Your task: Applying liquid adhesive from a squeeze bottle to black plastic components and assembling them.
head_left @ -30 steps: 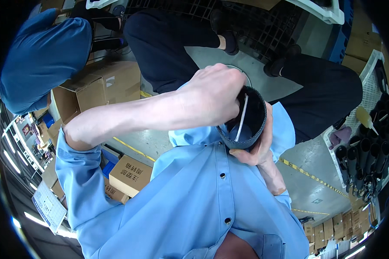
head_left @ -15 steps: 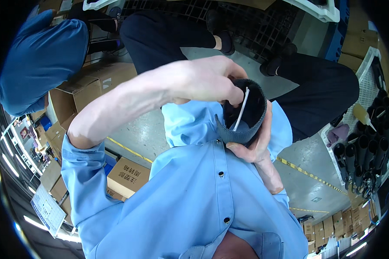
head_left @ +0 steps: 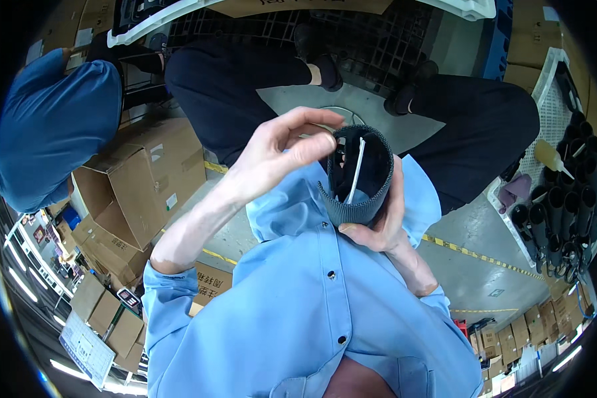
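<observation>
A dark grey open-topped cylinder with a finely ribbed outside [head_left: 353,213] is held in front of my blue shirt, its mouth tilted up toward view. My right hand [head_left: 386,222] wraps round its right side, thumb at the lower front and fingers behind. A thin white stick [head_left: 358,169] leans inside it, from the bottom up to the far rim. My left hand [head_left: 282,149] is at the left rim, thumb and forefinger apart, with nothing visible between them. A small dark piece with shiny spots [head_left: 340,151] shows just inside that rim. Whether the left thumb touches the rim, I cannot tell.
At right, a white perforated crate [head_left: 552,109] carries several dark cylinders [head_left: 570,199], a yellowish squeeze bottle [head_left: 549,156] and a purple cloth [head_left: 515,192]. An open cardboard box [head_left: 136,179] stands left, near a person in blue [head_left: 66,126]. A white crate's edge [head_left: 172,14] crosses the top.
My left hand has come out of the cylinder's mouth to its left rim, its fingers spreading apart. My right hand keeps its grip. The white stick stays inside.
</observation>
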Tool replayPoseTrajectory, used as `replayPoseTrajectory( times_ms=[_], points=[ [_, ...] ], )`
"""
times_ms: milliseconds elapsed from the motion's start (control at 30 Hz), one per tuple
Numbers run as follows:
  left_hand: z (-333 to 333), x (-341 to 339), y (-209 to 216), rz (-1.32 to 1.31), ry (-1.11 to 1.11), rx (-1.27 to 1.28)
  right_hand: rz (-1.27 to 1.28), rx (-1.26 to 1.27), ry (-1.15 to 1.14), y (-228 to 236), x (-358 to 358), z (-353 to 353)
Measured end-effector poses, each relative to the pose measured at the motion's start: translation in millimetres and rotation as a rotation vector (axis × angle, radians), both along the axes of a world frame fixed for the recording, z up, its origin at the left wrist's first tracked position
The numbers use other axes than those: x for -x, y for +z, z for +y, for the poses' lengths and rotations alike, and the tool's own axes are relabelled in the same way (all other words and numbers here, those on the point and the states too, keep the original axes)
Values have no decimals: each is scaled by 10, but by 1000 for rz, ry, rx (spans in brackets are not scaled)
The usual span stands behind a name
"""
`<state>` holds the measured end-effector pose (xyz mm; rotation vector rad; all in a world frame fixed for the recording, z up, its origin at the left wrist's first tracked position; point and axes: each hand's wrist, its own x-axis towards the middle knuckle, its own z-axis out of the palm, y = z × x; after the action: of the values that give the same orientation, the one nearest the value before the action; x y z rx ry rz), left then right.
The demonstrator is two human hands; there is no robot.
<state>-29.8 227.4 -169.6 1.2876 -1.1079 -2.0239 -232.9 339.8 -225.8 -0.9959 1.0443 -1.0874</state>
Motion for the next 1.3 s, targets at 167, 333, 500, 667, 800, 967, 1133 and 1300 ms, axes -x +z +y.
replayPoseTrajectory(
  times_ms=[167,333,500,667,800,967,1133,1300],
  points=[
    [-4,65,63,-244,-170,249,180,214,44,-11,13,-74],
    [-40,118,53,-298,-238,134,193,273,29,-6,14,-93],
    [10,191,5,-364,-252,255,277,296,61,19,9,-89],
    [81,195,8,-343,-142,224,259,270,15,6,-29,-82],
    [104,193,1,-369,-117,216,238,268,17,-16,-45,-85],
    [64,162,-12,-412,-183,169,226,262,16,-31,-38,-100],
    [48,199,-4,-459,-207,276,165,226,35,-69,-12,-88],
    [63,234,35,-558,-257,186,79,139,57,-107,19,-70]
  ],
)
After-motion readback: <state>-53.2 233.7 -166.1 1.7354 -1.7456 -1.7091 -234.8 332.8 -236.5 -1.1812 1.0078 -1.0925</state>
